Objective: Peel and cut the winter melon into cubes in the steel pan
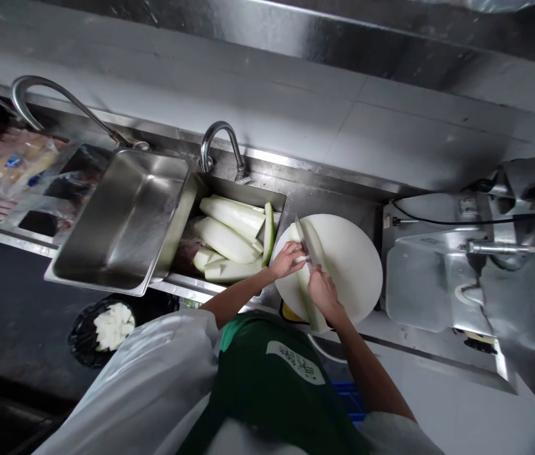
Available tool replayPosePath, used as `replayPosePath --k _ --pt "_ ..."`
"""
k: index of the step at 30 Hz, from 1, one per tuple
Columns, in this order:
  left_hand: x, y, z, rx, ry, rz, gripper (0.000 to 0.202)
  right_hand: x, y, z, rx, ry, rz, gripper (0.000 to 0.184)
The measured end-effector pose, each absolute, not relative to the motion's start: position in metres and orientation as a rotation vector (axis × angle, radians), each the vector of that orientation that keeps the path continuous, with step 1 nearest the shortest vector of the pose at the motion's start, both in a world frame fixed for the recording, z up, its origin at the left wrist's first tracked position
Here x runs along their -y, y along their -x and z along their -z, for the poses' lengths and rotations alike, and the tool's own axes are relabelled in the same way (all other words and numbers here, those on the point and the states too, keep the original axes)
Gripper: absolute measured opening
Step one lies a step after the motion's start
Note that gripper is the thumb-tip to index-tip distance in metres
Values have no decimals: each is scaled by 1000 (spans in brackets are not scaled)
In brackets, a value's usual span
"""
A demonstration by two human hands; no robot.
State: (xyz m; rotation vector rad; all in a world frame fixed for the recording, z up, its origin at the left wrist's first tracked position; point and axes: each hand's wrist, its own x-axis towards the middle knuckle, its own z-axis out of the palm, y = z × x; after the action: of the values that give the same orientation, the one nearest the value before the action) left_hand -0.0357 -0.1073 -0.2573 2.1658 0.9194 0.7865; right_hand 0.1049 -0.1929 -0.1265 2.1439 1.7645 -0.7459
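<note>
My right hand (pixel 323 292) is closed round the handle of a kitchen knife (pixel 303 237), its blade slanting away from me. Under and beside the blade lies a long pale piece of winter melon (pixel 315 243) on a round white cutting board (pixel 357 272). My left hand (pixel 288 259) grips the melon's left side with bent fingers, close to the blade. More peeled winter melon pieces (pixel 232 240) are heaped in the sink (pixel 274 199) to the left, one with a green rind strip along it. My hands partly cover the middle of the piece being held.
A deep steel pan (pixel 125 215) sits left of the sink, below two curved faucets (pixel 222 129). Packaged meat (pixel 11 164) lies farther left. A black-lined bin (pixel 92 335) holds white scraps (pixel 114 325). A steel slicing machine (pixel 438 272) stands right of the board.
</note>
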Motion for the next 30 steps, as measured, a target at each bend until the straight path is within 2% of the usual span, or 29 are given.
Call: replayPosePath --k 10,15,24,30 --pt "111 36 260 -894 -2109 -836 25 145 -101 161 -1782 -2154 766 32" --pt "108 37 266 -841 -2085 -857 31 141 -106 171 -1810 -2161 730 31" --pt "110 36 272 -875 -2072 -868 35 134 -111 126 -1855 -2056 826 26" --pt "104 40 273 -828 -2098 -855 28 234 -136 106 -1724 -1956 739 27"
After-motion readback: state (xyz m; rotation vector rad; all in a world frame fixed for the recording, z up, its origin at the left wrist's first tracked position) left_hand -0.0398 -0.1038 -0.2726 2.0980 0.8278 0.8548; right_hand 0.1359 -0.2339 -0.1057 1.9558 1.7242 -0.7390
